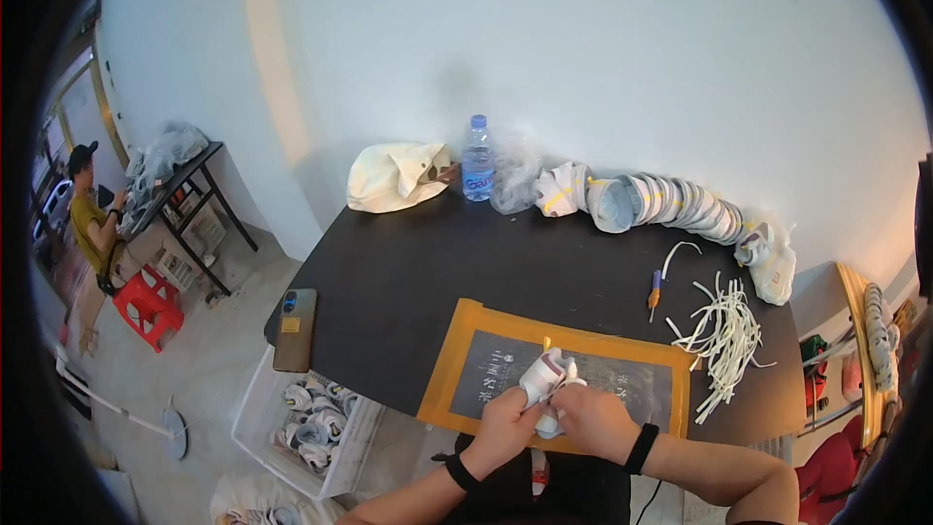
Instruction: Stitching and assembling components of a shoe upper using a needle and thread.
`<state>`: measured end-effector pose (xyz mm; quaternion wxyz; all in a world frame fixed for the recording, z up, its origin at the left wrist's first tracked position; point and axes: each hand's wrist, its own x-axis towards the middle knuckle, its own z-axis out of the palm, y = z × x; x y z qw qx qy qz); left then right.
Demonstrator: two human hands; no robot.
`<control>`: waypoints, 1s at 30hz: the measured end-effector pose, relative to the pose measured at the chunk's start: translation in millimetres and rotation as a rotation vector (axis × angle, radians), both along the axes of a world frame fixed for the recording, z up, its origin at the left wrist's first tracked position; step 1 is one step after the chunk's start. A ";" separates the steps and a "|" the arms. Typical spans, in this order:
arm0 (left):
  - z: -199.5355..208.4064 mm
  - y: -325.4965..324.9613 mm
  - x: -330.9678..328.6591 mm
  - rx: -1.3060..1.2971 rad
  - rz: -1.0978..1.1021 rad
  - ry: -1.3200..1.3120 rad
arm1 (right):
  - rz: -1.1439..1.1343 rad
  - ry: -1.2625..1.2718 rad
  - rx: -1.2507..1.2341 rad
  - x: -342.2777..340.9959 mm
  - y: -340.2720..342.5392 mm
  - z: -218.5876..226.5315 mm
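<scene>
A small white shoe upper with darker trim and a bit of yellow at its top is held over the board near the table's front edge. My left hand closes round its left side. From the right, my right hand pinches it with bent fingers; whether a lace is between the fingertips is too small to tell. Beneath both hands lies a dark board edged with brown tape. To the right rest a heap of white laces, one loose lace and a tool with a purple and orange handle.
Nested shoe uppers line the table's back. A water bottle and cream cloth bag stand left of them. A phone lies at the left edge, above a bin of uppers. A person sits far left.
</scene>
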<state>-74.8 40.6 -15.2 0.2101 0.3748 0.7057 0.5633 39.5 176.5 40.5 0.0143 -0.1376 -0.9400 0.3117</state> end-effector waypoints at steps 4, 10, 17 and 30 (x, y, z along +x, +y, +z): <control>8.3 5.2 -0.1 -0.016 -0.027 -0.048 | 0.358 0.049 0.514 0.2 5.6 -2.1; -3.0 6.3 -1.2 -0.031 -0.011 -0.103 | -0.104 -0.101 -0.205 -5.1 12.2 -12.5; 1.1 5.9 -3.7 -0.049 -0.038 -0.017 | 0.276 0.014 0.371 -4.9 6.0 8.0; -2.2 8.9 -2.8 0.036 0.027 0.232 | -0.106 0.101 -0.104 -0.5 8.1 -16.5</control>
